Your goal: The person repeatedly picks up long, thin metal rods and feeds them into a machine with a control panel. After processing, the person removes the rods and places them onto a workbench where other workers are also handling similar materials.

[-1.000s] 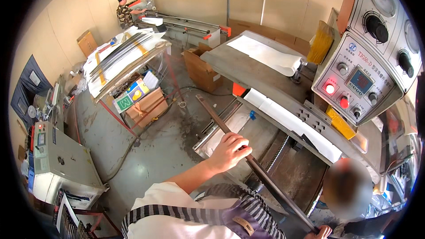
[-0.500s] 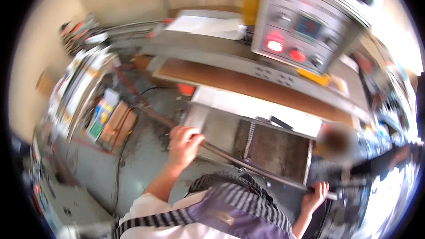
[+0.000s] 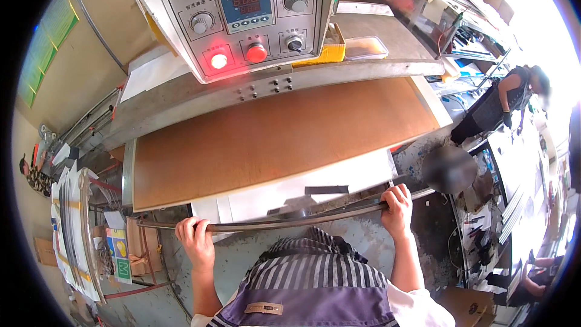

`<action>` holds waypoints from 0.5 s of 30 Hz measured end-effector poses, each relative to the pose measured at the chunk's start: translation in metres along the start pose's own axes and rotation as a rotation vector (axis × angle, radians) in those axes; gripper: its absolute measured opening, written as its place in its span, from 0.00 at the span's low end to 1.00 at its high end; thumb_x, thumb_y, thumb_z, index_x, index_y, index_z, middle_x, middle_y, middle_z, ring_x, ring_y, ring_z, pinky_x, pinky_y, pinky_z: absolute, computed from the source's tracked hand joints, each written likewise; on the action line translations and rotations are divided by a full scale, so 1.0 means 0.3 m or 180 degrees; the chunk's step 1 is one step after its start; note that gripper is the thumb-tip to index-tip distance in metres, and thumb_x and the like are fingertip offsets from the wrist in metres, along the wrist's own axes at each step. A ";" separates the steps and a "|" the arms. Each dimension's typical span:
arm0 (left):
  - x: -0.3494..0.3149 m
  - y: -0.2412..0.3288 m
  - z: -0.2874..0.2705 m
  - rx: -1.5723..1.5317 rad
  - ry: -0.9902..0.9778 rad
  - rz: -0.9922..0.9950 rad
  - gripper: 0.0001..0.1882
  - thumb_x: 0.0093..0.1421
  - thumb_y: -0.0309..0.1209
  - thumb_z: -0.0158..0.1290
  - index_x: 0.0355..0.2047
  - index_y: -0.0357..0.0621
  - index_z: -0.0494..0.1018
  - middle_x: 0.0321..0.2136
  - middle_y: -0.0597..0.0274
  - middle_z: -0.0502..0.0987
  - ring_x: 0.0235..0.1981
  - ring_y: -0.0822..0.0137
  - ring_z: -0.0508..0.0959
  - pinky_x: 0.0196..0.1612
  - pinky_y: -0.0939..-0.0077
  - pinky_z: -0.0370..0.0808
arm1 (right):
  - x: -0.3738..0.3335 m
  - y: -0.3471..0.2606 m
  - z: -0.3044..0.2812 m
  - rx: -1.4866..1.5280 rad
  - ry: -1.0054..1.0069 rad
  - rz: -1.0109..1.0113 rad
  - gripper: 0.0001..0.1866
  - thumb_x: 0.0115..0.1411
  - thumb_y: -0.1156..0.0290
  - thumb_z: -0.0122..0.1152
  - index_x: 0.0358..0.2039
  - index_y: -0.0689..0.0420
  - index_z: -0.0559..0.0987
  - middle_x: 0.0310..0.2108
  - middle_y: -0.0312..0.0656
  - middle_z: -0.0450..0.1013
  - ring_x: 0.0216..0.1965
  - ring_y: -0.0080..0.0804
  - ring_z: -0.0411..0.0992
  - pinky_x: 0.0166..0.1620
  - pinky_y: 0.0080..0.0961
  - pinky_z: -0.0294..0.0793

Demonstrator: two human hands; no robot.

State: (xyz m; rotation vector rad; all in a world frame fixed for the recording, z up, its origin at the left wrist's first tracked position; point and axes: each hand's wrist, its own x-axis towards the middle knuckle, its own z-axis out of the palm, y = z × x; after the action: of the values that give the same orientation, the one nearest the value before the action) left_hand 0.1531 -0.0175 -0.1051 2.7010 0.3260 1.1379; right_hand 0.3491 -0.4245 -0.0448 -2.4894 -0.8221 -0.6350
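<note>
A long thin metal bar [image 3: 296, 220] runs across in front of my body. My left hand [image 3: 196, 243] is wrapped around it near its left end, knuckles up. Farther right, my right hand [image 3: 397, 211] grips the same bar toward its other end. Just beyond the bar lies a white sheet or surface [image 3: 254, 201] with a small dark flat strip [image 3: 327, 190] on it. Above that, a broad brown panel [image 3: 284, 139] with a pale frame slopes toward me. What is under the panel is mostly hidden.
A control box [image 3: 239, 24] with a display, knobs and a lit red lamp stands above the metal crossbeam [image 3: 387, 68]. Yellow bin [image 3: 330, 51] and clear tray [image 3: 366, 47] sit behind. Stacked sheets [image 3: 75, 230] fill a left rack; a co-worker [image 3: 502, 103] stands right beside a table.
My view has swung, and the control box appears farther left. Much more of the brown panel shows, and less of the open tray below. Both hands still grip the bar.
</note>
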 end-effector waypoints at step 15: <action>0.008 -0.163 0.151 -0.0007 -0.0508 -0.0378 0.18 0.41 0.28 0.65 0.35 0.47 0.76 0.34 0.62 0.70 0.39 0.57 0.71 0.47 0.58 0.66 | 0.246 0.123 0.349 0.0101 -0.0847 -0.0484 0.16 0.29 0.82 0.60 0.24 0.57 0.70 0.29 0.42 0.66 0.38 0.44 0.66 0.42 0.37 0.69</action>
State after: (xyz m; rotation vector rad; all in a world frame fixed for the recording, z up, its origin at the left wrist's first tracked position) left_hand 0.1813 0.0259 -0.1473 2.7080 0.4522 0.8840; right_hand 0.4550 -0.3634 -0.0978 -2.5330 -1.1187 -0.3387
